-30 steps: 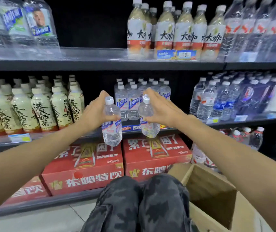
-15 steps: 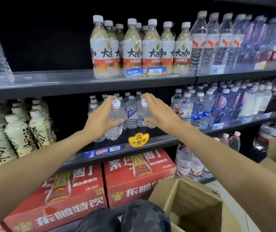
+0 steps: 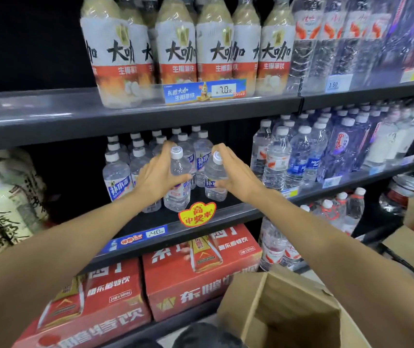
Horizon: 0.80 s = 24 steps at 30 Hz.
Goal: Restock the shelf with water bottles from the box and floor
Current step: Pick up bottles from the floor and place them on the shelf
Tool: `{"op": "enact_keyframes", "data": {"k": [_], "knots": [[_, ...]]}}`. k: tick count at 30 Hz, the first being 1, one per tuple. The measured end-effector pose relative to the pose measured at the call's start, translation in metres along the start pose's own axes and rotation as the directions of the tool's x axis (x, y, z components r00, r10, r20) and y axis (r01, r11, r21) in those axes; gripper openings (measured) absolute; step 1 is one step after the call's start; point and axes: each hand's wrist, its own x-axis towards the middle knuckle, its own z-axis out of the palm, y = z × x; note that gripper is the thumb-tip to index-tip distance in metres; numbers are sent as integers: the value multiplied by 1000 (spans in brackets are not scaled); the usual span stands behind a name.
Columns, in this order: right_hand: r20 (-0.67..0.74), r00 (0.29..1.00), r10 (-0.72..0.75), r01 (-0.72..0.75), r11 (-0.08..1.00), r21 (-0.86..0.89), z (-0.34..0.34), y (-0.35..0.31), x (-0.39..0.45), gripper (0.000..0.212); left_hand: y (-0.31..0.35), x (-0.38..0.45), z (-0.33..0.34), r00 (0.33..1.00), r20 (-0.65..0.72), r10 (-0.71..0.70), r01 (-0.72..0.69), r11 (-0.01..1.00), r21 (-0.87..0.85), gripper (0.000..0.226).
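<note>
Head view, items listed left to right, places given from the round yellow sticker (image 3: 196, 213) on the middle shelf edge (image 3: 238, 214).
Far left of the sticker: pale tea bottles (image 3: 7, 197), blurred.
Up-left of it: left hand (image 3: 159, 175), fingers curled round the left water bottle (image 3: 178, 183), which stands upright on the shelf just above the sticker.
Just up-right: right water bottle (image 3: 215, 178), upright on the same shelf; right hand (image 3: 237, 175) has thumb and fingers closed round its body.
Behind both: stocked rows of water bottles (image 3: 135, 159).
Below the sticker: red drink cartons (image 3: 200, 275).
Lower right: open cardboard box (image 3: 288, 310).
Right: other clear bottles (image 3: 298, 156).
</note>
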Motion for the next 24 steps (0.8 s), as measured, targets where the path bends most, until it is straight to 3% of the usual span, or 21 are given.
{"op": "enact_keyframes", "data": {"k": [12, 16, 20, 24], "knots": [[132, 991, 38, -60, 984, 166, 26, 27, 30, 71, -12, 29, 31, 997, 43, -60, 58, 997, 51, 88], [167, 985, 43, -83, 967, 239, 33, 26, 40, 80, -15, 45, 30, 977, 190, -92, 70, 990, 118, 97], [138, 989, 54, -80, 979, 187, 41, 25, 49, 88, -18, 58, 9, 924, 378, -63, -15, 980, 199, 95], [74, 993, 93, -98, 993, 66, 50, 29, 59, 89, -15, 67, -12, 899, 439, 5, -174, 921, 348, 87]]}}
